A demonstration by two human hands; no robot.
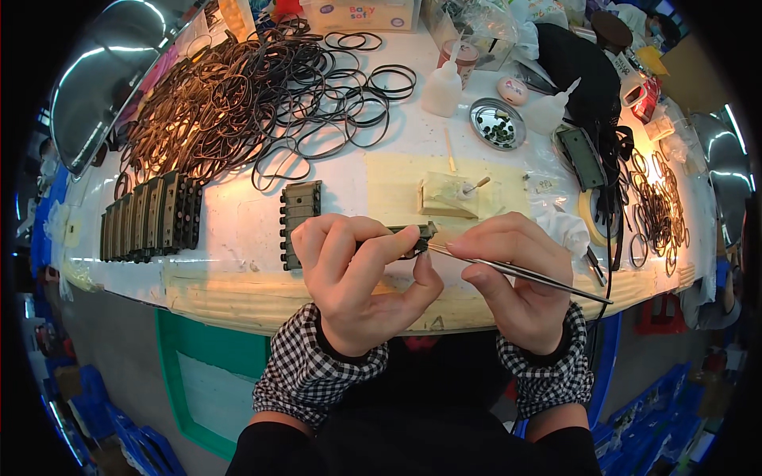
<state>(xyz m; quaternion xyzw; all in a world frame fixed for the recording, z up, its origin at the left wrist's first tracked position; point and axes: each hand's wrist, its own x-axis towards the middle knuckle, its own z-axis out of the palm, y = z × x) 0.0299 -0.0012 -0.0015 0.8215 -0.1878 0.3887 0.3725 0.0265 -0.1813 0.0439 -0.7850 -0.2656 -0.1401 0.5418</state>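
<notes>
Surface [230, 230]: spans mid-frame; bracing on its lower edge would help.
Left hand [353, 282]: pinches the part; firm, clear of the tips.
Right hand [524, 278]: grips the tweezers; light pressure suits.
Tweezers [556, 284]: tips at the part's right end; contact unclear.
Part [425, 231]: dark green, frame centre; best kept level.

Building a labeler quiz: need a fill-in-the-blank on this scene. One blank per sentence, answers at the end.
1. The left hand holds a dark green part, while the right hand holds thin metal ____.
2. Small green pieces lie in a shallow dish whose outline is ____.
3. For the person, the row of green blocks stands to the ____ of both hands.
4. Compared with the left tangle of loops, the right tangle is ____.

Missing: tweezers; round; left; smaller.
</notes>
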